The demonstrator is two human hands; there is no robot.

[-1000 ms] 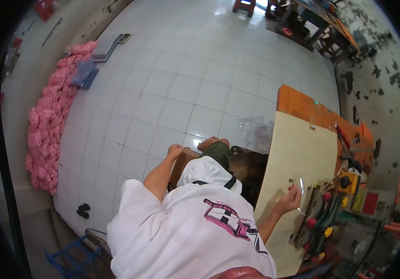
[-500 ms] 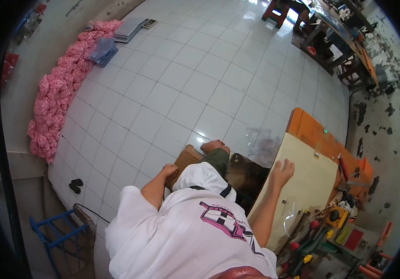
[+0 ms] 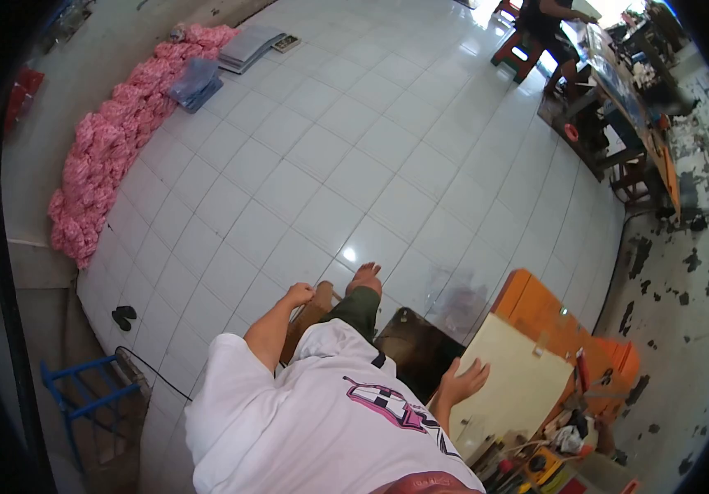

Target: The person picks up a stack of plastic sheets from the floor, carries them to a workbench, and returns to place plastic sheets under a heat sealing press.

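Note:
My left hand [image 3: 298, 294] is closed at the upper left edge of a brown piece [image 3: 309, 317] with a woven look, beside my leg; its lower part is hidden by my leg and shirt. My right hand [image 3: 464, 382] is open, fingers stretched out and nothing in it. It is over the left edge of a cream board [image 3: 519, 370] that lies on an orange-brown table [image 3: 527, 300]. Whether the palm touches the board I cannot tell. A dark, shiny panel [image 3: 420, 350] is between my leg and the table.
Tools and a yellow device [image 3: 542, 465] crowd the table's near end. Clear plastic [image 3: 457, 300] lies on the tiled floor [image 3: 305, 165]. Pink bundles [image 3: 116, 148] line the left wall. A blue metal frame [image 3: 91, 403] stands lower left. At the far workbench [image 3: 618, 82] sits a person [image 3: 548, 29].
My right hand has drawn back toward my body, to the board's left edge. The brown woven piece has tilted and shows a narrower face. The camera view has shifted, bringing the seated person into sight.

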